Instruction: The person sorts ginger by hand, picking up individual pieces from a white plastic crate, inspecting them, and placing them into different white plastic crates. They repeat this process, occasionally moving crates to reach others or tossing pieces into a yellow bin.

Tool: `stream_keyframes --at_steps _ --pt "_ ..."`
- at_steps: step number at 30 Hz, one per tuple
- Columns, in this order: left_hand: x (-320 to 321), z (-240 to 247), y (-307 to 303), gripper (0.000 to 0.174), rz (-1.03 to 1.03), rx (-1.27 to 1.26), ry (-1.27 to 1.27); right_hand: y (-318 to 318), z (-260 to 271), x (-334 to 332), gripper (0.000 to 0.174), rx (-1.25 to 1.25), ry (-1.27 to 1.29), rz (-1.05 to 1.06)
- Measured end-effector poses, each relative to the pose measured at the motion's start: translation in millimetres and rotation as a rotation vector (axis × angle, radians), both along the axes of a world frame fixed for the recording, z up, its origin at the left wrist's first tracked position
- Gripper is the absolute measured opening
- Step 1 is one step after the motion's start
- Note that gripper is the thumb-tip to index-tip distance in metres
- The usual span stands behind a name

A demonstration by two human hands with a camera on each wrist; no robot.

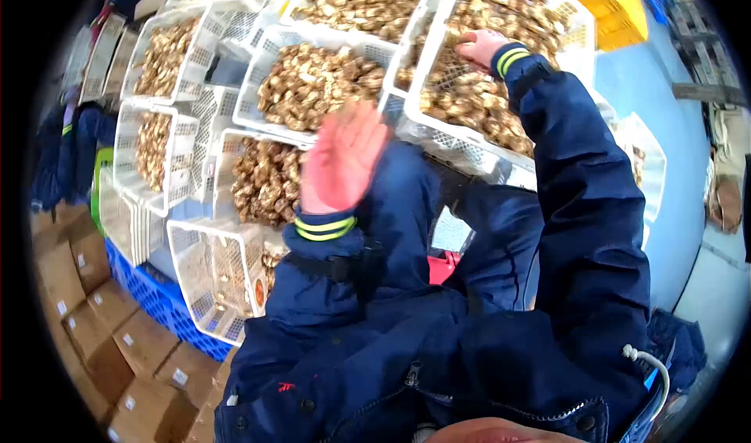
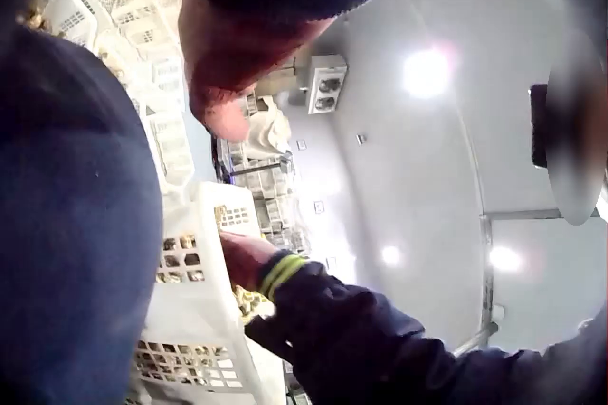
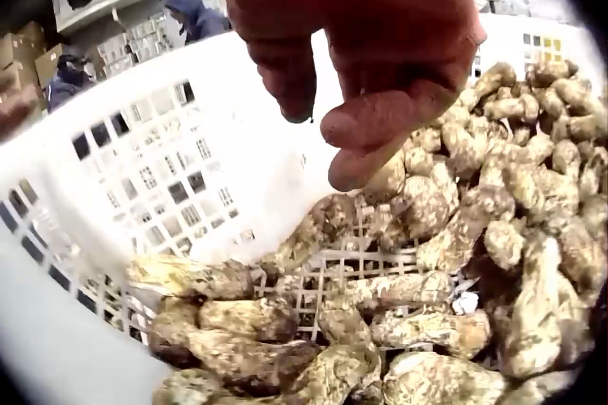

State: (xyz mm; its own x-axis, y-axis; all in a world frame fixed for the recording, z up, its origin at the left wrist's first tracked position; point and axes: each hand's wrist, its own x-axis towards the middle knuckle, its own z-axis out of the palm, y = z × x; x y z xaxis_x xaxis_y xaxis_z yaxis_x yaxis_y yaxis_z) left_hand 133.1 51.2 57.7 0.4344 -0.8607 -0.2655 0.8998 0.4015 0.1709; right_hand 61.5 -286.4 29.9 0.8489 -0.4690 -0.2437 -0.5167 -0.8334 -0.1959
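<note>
My right hand [image 1: 481, 47] reaches into a large white plastic crate [image 1: 440, 40] of stubby brown-and-cream mushrooms [image 1: 485, 114]. In the right wrist view its bent fingers [image 3: 366, 134] hang close over the mushrooms [image 3: 456, 225], with nothing visible between them. Bare mesh of the crate floor shows below that hand. My left hand [image 1: 342, 161] is raised palm up with straight fingers, slightly blurred and holding nothing. It overlaps the near edge of another mushroom-filled crate [image 1: 249, 91] in the head view.
More white crates stand left, including one [image 1: 192, 275] near my left sleeve. Cardboard boxes [image 1: 145, 341] and a blue crate [image 1: 168, 302] lie at lower left. A yellow crate [image 1: 614, 9] sits back right. A person in a blue hood [image 3: 195, 11] is across the room.
</note>
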Motion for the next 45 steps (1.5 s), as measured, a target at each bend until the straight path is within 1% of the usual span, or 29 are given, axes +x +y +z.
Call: stream_keyframes --at_steps 3,4,5,6,8,10,12,14,16,18,20,21,22,24,26,28,30,31,32,34,35,36,37,38,40,41,42,44,45 --pt "-22.8 16.4 -13.7 0.038 -0.1 0.021 -0.081 13.1 -29.5 31.5 0.052 0.35 0.235 -0.237" --pt "-29.1 20.5 -18.2 0.039 -0.134 0.065 -0.119 10.7 -52.1 32.2 0.058 0.138 0.18 -0.02" --pt "-32.7 21.2 -20.9 0.037 -0.145 0.046 -0.111 18.1 -51.5 32.4 0.058 0.005 0.267 -0.032" --pt "-36.1 22.5 -22.9 0.036 -0.159 0.025 -0.101 19.8 -40.5 34.4 0.059 0.059 0.338 -0.117" --pt "-36.6 27.5 -24.2 0.033 -0.18 0.05 -0.106 30.3 -9.1 33.9 0.058 0.106 0.259 -0.08" --pt "-43.1 27.0 -24.7 0.03 -0.155 0.02 -0.105 7.8 -16.7 19.1 0.049 0.348 0.048 -0.247" --pt "-46.5 28.9 -26.6 0.029 -0.2 0.057 -0.157 14.5 10.0 -6.6 0.04 1.076 -0.353 -0.449" --pt "-52.9 27.6 -31.4 0.03 -0.198 0.085 -0.19 34.9 59.0 -39.2 0.05 1.183 -0.418 -0.371" --pt "-61.0 27.1 -40.8 0.033 -0.205 0.16 -0.244 57.6 95.5 -66.6 0.051 1.307 -0.413 -0.31" --pt "-72.2 33.6 -46.9 0.038 -0.248 0.182 -0.282 78.2 104.4 -82.0 0.045 1.238 -0.492 -0.104" --pt "-81.8 31.4 -51.9 0.04 -0.385 0.135 -0.26 98.1 118.7 -96.8 0.044 1.388 -0.451 -0.042" --pt "-88.3 38.0 -56.3 0.04 -0.422 0.112 -0.292 109.0 126.7 -103.3 0.043 1.252 -0.468 -0.004" --pt "-91.2 43.7 -56.0 0.039 -0.454 0.091 -0.322 115.5 128.7 -106.8 0.042 1.349 -0.439 -0.036" --pt "-96.3 47.8 -52.7 0.039 -0.455 0.095 -0.335 121.7 135.4 -113.6 0.043 1.242 -0.479 0.001" --pt "-98.7 45.6 -51.3 0.038 -0.455 0.095 -0.345 107.4 119.8 -123.1 0.046 1.202 -0.536 -0.058" --pt "-96.8 35.8 -48.0 0.035 -0.419 0.019 -0.264 93.8 117.5 -130.4 0.052 1.199 -0.607 -0.08" --pt "-92.9 37.9 -41.9 0.031 -0.421 0.031 -0.252 70.8 116.9 -140.9 0.066 1.233 -0.503 -0.124" --pt "-91.4 33.8 -39.0 0.031 -0.454 0.058 -0.263 64.0 112.1 -143.5 0.061 1.218 -0.471 -0.212" --pt "-89.7 30.0 -36.9 0.031 -0.488 0.085 -0.274 53.1 99.8 -148.0 0.056 1.283 -0.532 -0.155" --pt "-83.1 24.3 -35.7 0.033 -0.631 0.12 -0.237 39.2 90.5 -142.0 0.049 1.11 -0.382 -0.367" --pt "-71.1 23.2 -40.3 0.035 -0.622 0.096 -0.204 32.9 89.8 -135.3 0.049 1.109 -0.383 -0.366" --pt "-52.4 25.2 -49.5 0.036 -0.616 0.075 -0.164 27.7 91.8 -124.9 0.045 0.895 -0.227 -0.301" --pt "-28.5 38.1 -63.3 0.038 -0.514 0.115 -0.211 25.5 90.2 -115.5 0.041 0.682 -0.07 -0.233" --pt "-3.6 50.9 -78.5 0.041 -0.413 0.155 -0.257 28.1 81.6 -104.7 0.037 0.61 -0.103 -0.297" --pt "34.9 51.8 -96.4 0.045 -0.312 0.104 -0.238 18.9 53.0 -77.4 0.044 0.328 0.017 -0.054" --pt "44.5 46.4 -96.7 0.046 -0.363 -0.046 -0.22 23.8 47.5 -64.1 0.047 0.365 0.082 0.011" --pt "40.9 43.2 -95.1 0.046 -0.364 -0.038 -0.218 28.8 37.4 -51.9 0.051 0.404 0.148 0.078" --pt "18.7 37.1 -83.1 0.047 -0.393 0.143 -0.337 41.1 13.6 -28.7 0.053 0.389 0.283 0.202" --pt "11.3 32.1 -79.7 0.046 -0.404 0.2 -0.291 51.7 21.3 -21.1 0.052 0.343 0.422 0.267"
